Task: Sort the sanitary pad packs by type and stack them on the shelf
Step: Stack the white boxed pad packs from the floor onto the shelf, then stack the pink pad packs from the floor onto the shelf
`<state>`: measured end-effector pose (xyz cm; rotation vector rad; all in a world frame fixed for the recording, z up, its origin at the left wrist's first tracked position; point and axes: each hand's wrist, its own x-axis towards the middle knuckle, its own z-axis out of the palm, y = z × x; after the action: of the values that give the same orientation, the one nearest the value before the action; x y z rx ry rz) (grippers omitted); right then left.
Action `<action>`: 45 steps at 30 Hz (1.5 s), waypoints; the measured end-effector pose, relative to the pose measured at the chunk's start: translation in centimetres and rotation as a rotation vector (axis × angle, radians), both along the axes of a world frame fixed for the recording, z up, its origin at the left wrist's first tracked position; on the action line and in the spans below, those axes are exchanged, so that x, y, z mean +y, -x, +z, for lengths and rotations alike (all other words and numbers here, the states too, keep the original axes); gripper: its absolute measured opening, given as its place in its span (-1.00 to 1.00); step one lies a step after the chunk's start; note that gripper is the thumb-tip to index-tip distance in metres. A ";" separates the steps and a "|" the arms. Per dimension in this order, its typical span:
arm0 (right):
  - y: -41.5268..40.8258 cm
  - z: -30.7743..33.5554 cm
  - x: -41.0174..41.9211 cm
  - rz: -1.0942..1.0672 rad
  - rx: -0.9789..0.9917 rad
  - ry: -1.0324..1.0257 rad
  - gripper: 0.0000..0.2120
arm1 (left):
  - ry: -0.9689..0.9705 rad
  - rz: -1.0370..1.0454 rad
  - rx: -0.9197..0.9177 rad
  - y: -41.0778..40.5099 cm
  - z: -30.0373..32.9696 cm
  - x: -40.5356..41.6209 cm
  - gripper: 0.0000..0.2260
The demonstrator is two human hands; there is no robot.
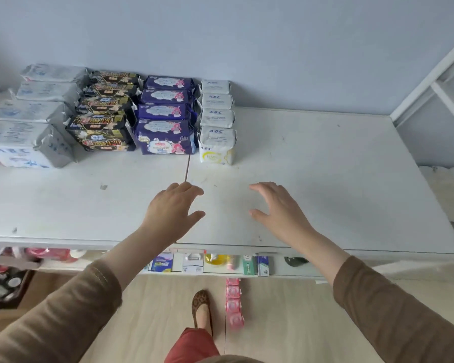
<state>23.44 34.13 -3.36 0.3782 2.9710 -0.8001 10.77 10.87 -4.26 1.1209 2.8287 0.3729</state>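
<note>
Packs (165, 113) stood in four sorted rows on white shelf (325, 179); both hands' grips (172, 208) (278, 208) wide, empty.

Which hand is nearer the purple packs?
Left. The left hand sits just below the purple packs; the right hand lies further right, under bare shelf.

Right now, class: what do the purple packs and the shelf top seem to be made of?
Purple packs: probably thin printed plastic film, slightly glossy, with crinkled, gathered ends. Shelf top: a hard, matte white board, perhaps painted or laminated; scuffs and a seam show, the core does not.
</note>
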 end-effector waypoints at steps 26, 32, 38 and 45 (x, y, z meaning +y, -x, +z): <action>-31.1 -36.2 -9.3 -0.061 -0.387 0.118 -0.59 | 0.305 0.055 -0.549 -31.0 -31.3 -9.9 -0.59; -30.8 -50.4 -9.0 -0.124 -0.443 0.173 -0.50 | 0.371 0.085 -0.588 -31.7 -45.8 -9.4 -0.59; -30.0 -64.9 -7.6 -0.074 -0.488 0.175 -0.37 | 0.304 0.161 -0.598 -30.6 -61.1 -6.8 -0.55; -26.2 -76.6 -7.3 0.021 -0.437 0.159 -0.24 | 0.243 0.118 -0.497 -26.7 -73.9 -1.7 -0.45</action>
<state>49.64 26.81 -79.93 0.4455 2.4875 -0.8206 37.47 9.16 -78.14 0.6982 2.4211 0.2598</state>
